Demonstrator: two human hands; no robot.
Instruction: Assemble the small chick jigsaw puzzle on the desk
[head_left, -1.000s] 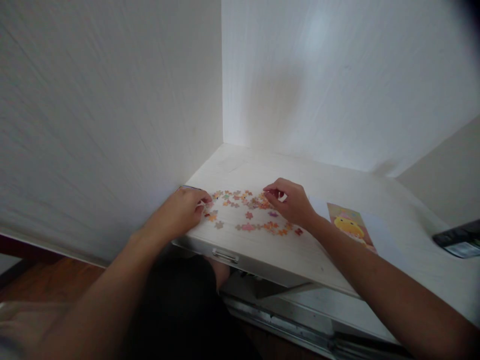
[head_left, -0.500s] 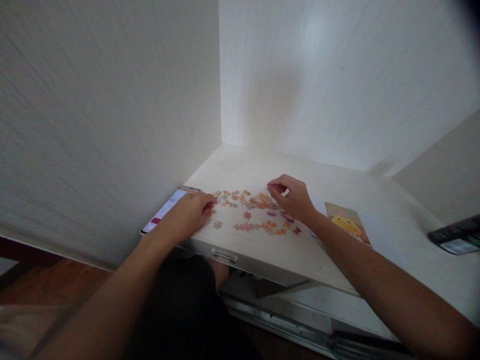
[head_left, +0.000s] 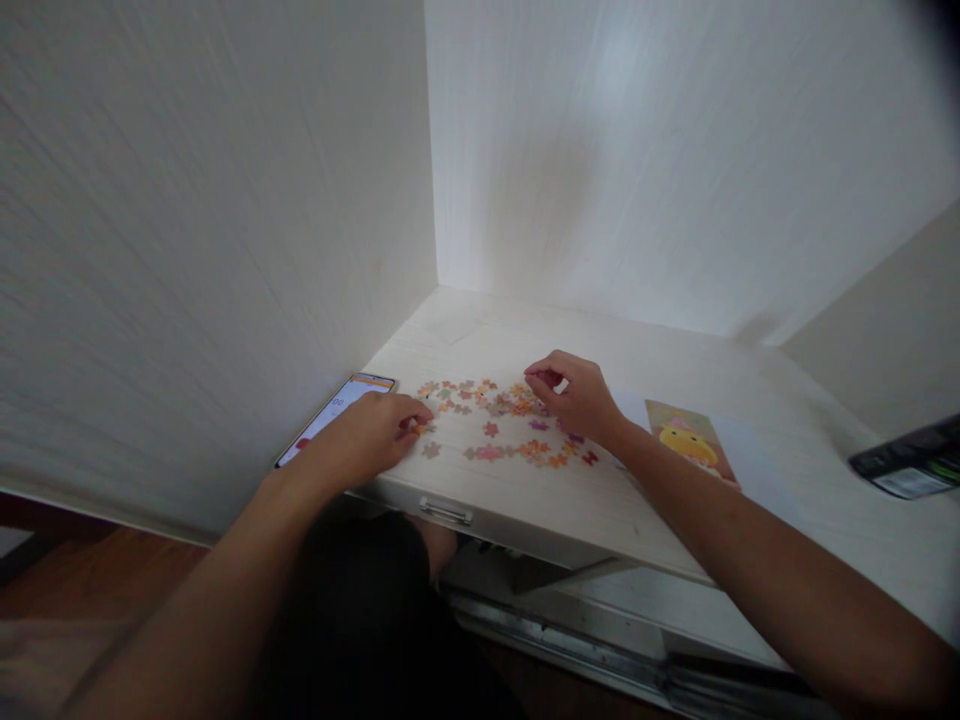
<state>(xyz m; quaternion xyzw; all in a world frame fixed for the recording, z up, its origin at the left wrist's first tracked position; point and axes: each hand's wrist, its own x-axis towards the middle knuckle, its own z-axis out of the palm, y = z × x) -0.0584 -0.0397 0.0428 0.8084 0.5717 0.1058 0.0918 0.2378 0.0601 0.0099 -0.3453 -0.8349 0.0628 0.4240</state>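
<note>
Loose jigsaw pieces in orange, pink, beige and purple lie spread over a white tabletop. A row of pieces runs along the near side, some of them seemingly joined. At the left end of the spread, my left hand is curled, its thumb and fingers closed at an orange jigsaw piece. My right hand hovers just over the pile's right side. Its thumb and index finger are pinched together; whatever is between them is too small to make out.
A phone with its screen lit lies beside my left forearm, against the left panel. Right of my right hand is a picture sheet with a yellow character. A dark container lies at the far right. Panels enclose the tabletop.
My left fingers have come down slightly toward the near edge and closed at the orange piece. My right hand keeps its pinch, nearly still. The whole view has shifted a little.
</note>
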